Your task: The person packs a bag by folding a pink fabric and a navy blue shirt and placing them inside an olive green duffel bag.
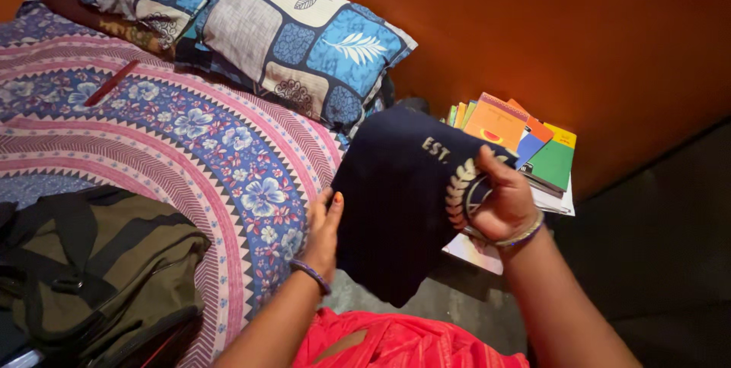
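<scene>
Nearest the camera, red cloth (396, 345) is covering the person's lap at the bottom edge of the view. Just above it, both forearms are reaching up to a folded dark blue garment (396, 208), which is hanging in the air between the bed and a pile of books. The left hand (324, 227) is lying flat against the garment's left edge, fingers pressed together and pointing up, a bangle (311, 275) sitting on the wrist. The right hand (504, 202) is curling around the garment's right edge, thumb over the front and fingers behind, pinching the cloth where a pale leaf print is showing; a bracelet (524, 235) is circling that wrist.

To the left, an olive-green bag (99, 269) with black straps is resting on the bed, on a bedspread (190, 140) patterned with pink bands and blue flowers. A thin red stick-like object (111, 82) is lying farther up the bedspread; what it is cannot be told.

Behind the garment, to the right, a stack of colourful books (533, 147) is sitting fanned out near the wall. Farthest off, two patchwork pillows (304, 41) in blue, grey and cream are leaning at the head of the bed, against an orange wall (571, 33).
</scene>
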